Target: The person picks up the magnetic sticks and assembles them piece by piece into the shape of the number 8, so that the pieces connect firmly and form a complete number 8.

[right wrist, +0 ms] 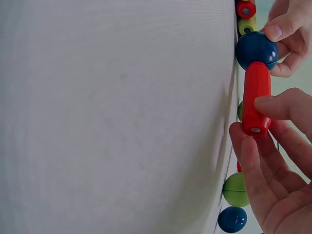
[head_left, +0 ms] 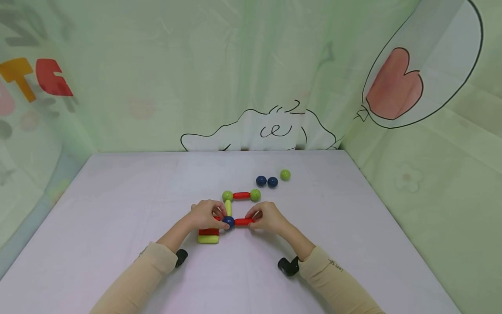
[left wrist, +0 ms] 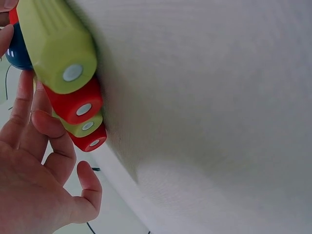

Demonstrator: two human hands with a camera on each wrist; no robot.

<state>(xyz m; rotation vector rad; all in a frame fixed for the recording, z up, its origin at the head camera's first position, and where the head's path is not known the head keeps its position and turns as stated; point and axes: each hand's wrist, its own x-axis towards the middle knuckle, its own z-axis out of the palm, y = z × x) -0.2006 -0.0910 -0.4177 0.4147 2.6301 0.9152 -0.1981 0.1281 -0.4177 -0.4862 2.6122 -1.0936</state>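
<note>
Behind the blue ball [head_left: 229, 221], linked pieces [head_left: 241, 196] and loose balls [head_left: 272, 182] are lying; left hand [head_left: 205, 214] is pinching it, right hand [head_left: 268, 217] a red stick [head_left: 242, 222].

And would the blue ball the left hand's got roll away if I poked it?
Probably not right now: the left hand pinches the blue ball. On its own it would likely roll, being round and smooth-looking. It may drag the red stick along, since that touches it and has a silvery end spot that could be a magnet.
</note>
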